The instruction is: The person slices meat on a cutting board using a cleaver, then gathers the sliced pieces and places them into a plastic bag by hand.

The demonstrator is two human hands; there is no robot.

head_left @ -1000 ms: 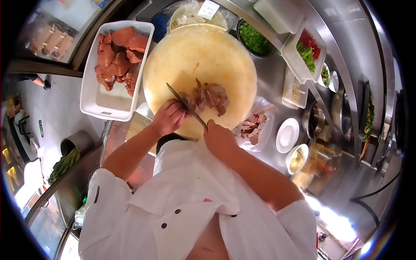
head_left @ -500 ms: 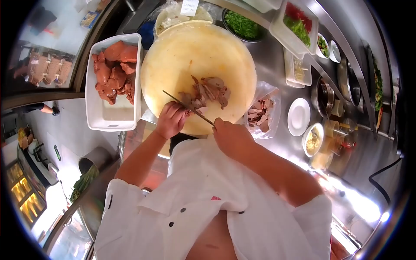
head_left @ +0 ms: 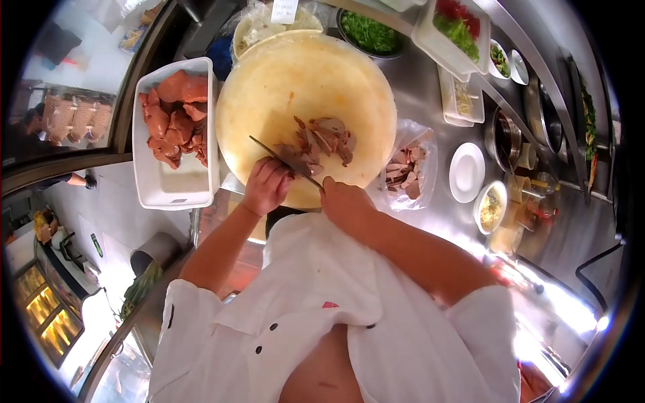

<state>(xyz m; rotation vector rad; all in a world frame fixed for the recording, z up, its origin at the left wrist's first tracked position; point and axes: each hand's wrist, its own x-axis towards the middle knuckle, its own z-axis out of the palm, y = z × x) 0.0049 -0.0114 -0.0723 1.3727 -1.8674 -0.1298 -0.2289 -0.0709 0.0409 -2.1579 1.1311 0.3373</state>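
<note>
right hand, fingers gripping the knife, has shifted nearer the left hand, its fingers curled on meat.

Both bare forearms reach forward from rolled white sleeves and angle inward. The bare left hand has its fingers bent and bunched together; the bare right hand, close beside it but apart, is closed in a grip.

Grey floor, steel counter, dark-framed window, bright light
</note>
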